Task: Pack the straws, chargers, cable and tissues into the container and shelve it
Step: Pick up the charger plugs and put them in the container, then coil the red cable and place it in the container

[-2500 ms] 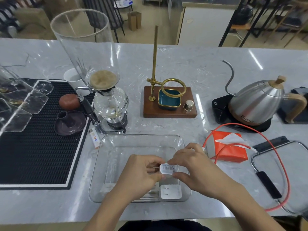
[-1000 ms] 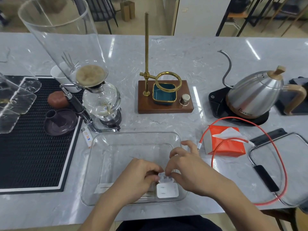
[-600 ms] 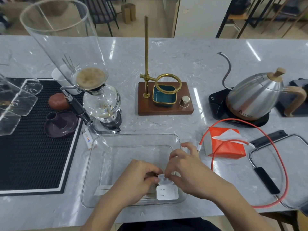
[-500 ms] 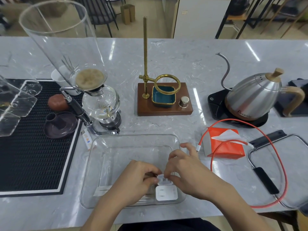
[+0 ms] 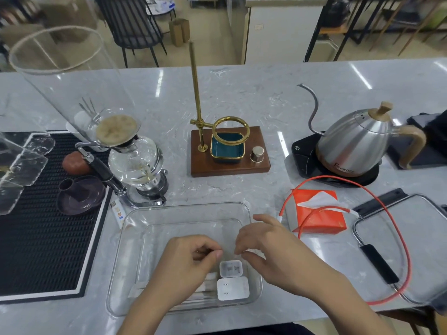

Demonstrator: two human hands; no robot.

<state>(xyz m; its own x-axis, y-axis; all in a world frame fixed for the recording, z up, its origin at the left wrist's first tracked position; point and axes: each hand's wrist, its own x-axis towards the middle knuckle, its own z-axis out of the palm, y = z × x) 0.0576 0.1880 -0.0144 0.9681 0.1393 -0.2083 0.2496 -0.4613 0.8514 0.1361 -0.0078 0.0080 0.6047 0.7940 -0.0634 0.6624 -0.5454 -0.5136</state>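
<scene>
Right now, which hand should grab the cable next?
Right. The right hand hovers empty at the container's right edge, beside the red cable draped over the tissues. The left hand is farther away.

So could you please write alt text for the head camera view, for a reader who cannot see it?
Two bare hands, left hand and right hand, hover over a clear container holding two white chargers on a marble counter. To its right lie an orange tissue pack and red cable; a kettle stands behind.
</scene>
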